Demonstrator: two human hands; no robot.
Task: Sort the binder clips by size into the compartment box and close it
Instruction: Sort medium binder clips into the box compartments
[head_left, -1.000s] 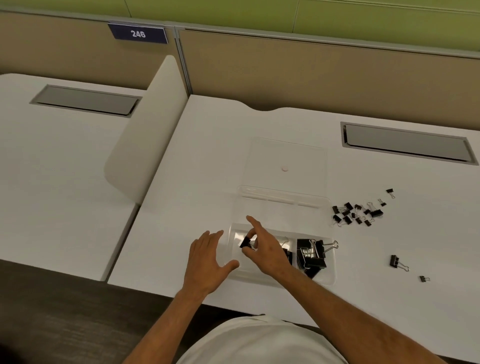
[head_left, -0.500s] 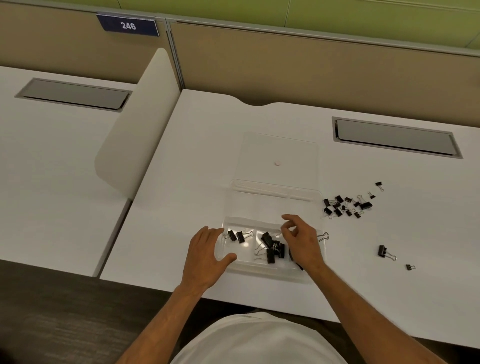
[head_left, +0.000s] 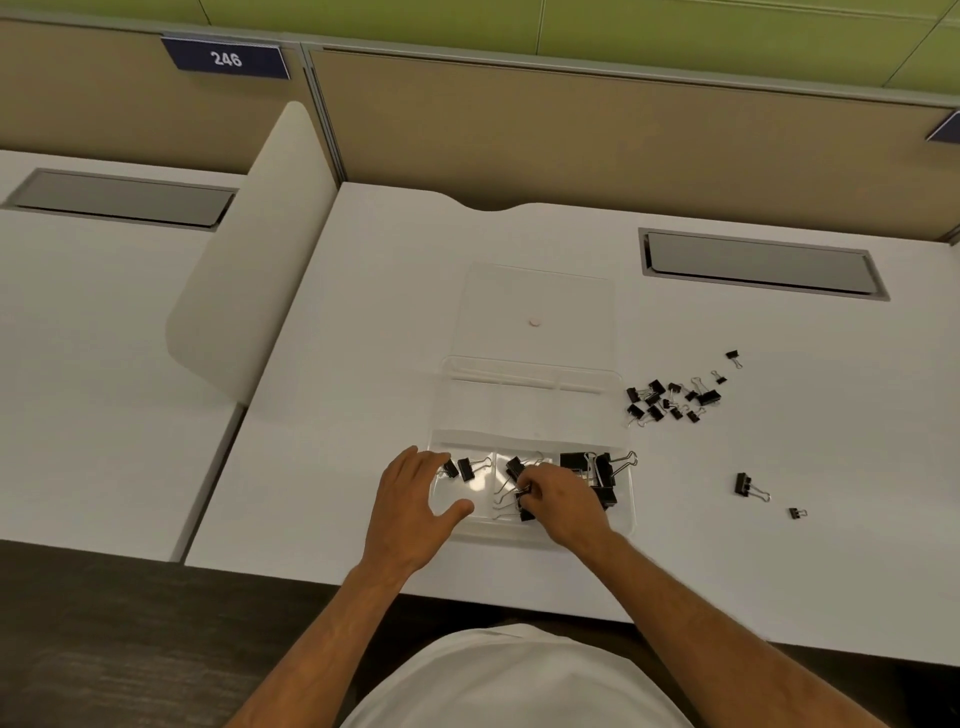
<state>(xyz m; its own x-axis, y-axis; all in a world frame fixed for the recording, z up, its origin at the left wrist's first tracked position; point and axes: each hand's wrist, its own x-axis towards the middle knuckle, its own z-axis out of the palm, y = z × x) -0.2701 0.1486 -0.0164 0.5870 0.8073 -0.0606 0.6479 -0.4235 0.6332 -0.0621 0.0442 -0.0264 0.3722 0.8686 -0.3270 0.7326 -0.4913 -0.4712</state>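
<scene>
A clear compartment box lies open on the white desk, its lid folded flat behind it. The front row holds black binder clips: small ones on the left, medium ones in the middle, large ones on the right. My left hand rests with spread fingers on the box's left front corner. Over the middle compartment my right hand pinches a medium clip. A pile of loose clips lies right of the box.
Two stray clips lie on the desk at the right. A grey cable hatch is set into the desk behind them. A white curved divider stands at the left, and the desk's front edge runs just below my wrists.
My right hand went from the left compartment to the box's right side, then back to the middle compartment, where it now pinches a clip. My left hand stayed on the box.
</scene>
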